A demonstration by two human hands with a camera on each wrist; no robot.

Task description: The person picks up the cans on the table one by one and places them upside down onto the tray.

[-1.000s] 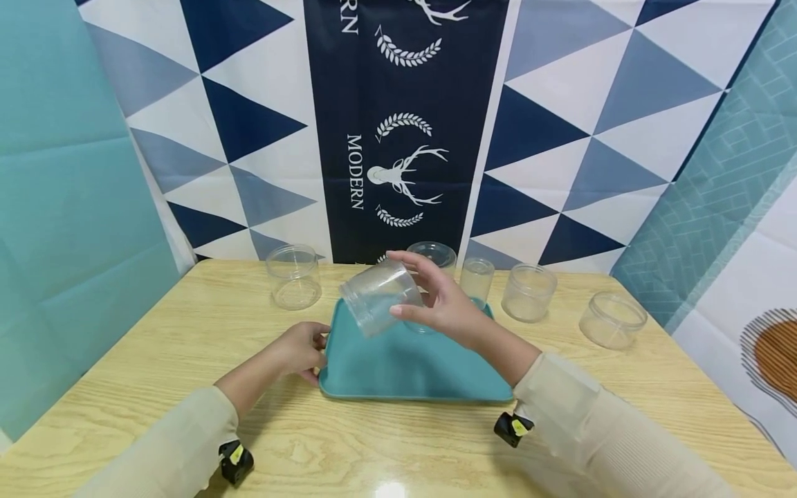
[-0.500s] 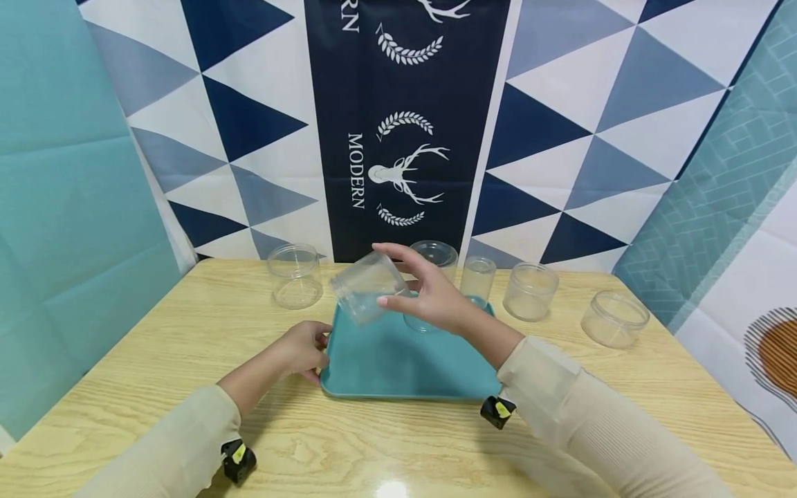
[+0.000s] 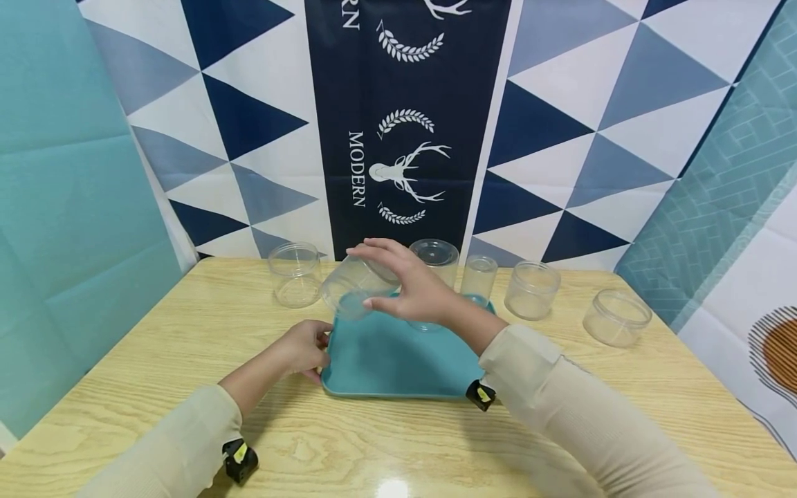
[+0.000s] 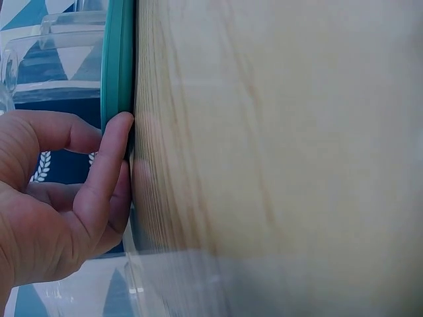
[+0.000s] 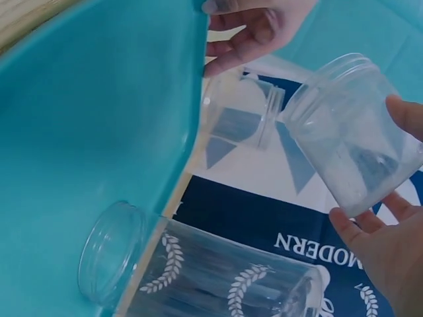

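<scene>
Patterned backdrop (image 3: 398, 83) behind a wood-grain table (image 3: 299, 436); bright glare at the near edge.

Head view: teal tray (image 3: 398, 360) lies flat near mid-table. Right hand (image 3: 417, 283) grasps a tilted jar (image 3: 349, 287), transparent, above the tray's far-left corner, mouth end pointing left and down. Left hand (image 3: 305, 349) grips the tray's left edge. Tall jar (image 3: 434, 256) stands on the tray, partly hidden by the right wrist; slim jar (image 3: 479, 277) at the tray's back edge, exact footing not clear. Also noted: back-left jar (image 3: 296, 287), medium jar (image 3: 532, 290) and low wide jar (image 3: 616, 321) farther right, both on the table.

Left wrist view: fingers bent at the tray rim, one laid across its outer side. Rim looks moulded and fairly stiff; judged a sound place to hold, with little give.

Right wrist view: thumb on one side of the tilted jar, fingertips on the opposite side near the base; threaded neck left free. Contents: none visible. Wall looks thin, smooth, probably plastic: est. light, stiff, somewhat slippery, liable to crack or scuff if dropped. Best hold, in my judgement: a broad, gentle span round the lower wall, as now; neck ridges as second choice for extra friction. Hard squeezing could flex the wall.
</scene>
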